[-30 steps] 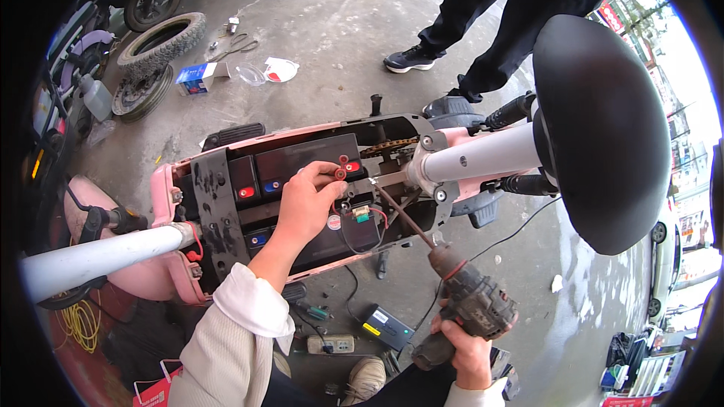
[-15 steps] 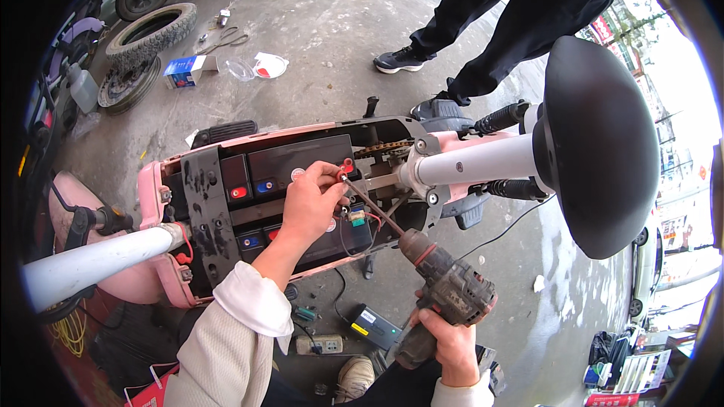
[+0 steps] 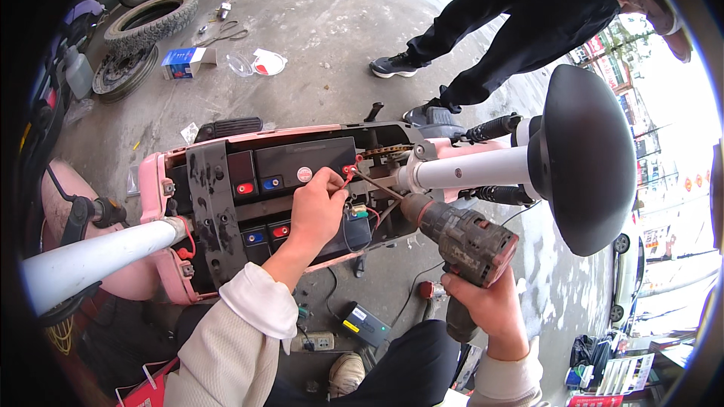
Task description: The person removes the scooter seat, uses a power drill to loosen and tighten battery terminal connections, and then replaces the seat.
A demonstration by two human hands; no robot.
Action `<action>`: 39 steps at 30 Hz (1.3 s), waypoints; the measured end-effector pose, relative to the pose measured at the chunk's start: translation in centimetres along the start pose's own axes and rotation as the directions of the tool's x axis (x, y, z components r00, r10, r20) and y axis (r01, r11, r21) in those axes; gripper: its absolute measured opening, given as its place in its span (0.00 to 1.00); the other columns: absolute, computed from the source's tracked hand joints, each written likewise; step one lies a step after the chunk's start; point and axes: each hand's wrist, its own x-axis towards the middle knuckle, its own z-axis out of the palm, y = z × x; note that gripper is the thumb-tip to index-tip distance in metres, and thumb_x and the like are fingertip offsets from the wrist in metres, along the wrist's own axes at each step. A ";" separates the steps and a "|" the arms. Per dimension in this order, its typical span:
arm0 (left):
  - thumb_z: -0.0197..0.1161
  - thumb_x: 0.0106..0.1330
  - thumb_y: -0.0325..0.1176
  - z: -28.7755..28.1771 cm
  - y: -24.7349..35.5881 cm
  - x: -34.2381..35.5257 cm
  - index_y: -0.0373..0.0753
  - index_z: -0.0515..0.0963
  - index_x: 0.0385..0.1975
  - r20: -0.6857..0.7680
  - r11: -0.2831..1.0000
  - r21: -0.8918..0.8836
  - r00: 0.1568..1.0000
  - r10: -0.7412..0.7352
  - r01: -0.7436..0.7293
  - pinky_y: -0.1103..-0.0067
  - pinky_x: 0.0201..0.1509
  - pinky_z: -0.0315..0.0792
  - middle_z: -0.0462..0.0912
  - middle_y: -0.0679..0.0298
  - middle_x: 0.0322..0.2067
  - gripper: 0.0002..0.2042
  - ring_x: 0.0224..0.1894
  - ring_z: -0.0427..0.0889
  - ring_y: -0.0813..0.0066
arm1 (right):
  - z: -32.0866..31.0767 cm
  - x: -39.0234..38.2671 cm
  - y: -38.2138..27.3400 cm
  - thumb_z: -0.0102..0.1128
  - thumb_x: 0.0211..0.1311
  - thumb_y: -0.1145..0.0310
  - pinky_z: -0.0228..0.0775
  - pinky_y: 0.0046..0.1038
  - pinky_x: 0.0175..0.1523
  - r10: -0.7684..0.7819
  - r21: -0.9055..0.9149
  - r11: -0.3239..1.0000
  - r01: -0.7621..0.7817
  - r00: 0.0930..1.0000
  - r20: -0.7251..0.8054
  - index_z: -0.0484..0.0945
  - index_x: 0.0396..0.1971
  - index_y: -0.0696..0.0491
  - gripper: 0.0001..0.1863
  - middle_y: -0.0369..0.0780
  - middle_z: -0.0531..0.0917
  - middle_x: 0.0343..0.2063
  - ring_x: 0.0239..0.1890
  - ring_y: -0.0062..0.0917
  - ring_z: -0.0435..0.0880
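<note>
- Pink bodywork (image 3: 153, 183) surrounds the farther black battery (image 3: 313, 160), which sits between eleven and twelve o'clock from the left hand (image 3: 318, 202); its red terminal (image 3: 348, 169) faces up, so it can be reached from above.
- The left hand pinches what looks like a red lead (image 3: 348, 180) beside that terminal, apparently to steady it.
- The right hand (image 3: 489, 307), at four o'clock from the left, is wrapped round the drill (image 3: 460, 237), tilted so its long bit (image 3: 379, 185) points to ten o'clock, at the terminal; whether the tip touches cannot be told.
- The bit's length probably keeps the bulky drill clear of the left hand.
- The black seat (image 3: 592, 162) lies at two o'clock from the drill, clear of its line.
</note>
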 end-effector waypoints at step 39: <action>0.64 0.65 0.22 0.4 -1.1 0.8 0.30 0.83 0.36 0.011 0.989 -0.084 0.993 -0.119 0.119 0.77 0.36 0.82 0.90 0.57 0.29 0.03 0.29 0.90 0.72 | 1.9 6.6 -14.0 0.69 0.55 0.60 0.77 0.33 0.35 0.223 -0.569 0.822 -0.008 0.925 0.309 0.85 0.28 0.62 0.17 0.40 0.85 0.25 0.27 0.29 0.83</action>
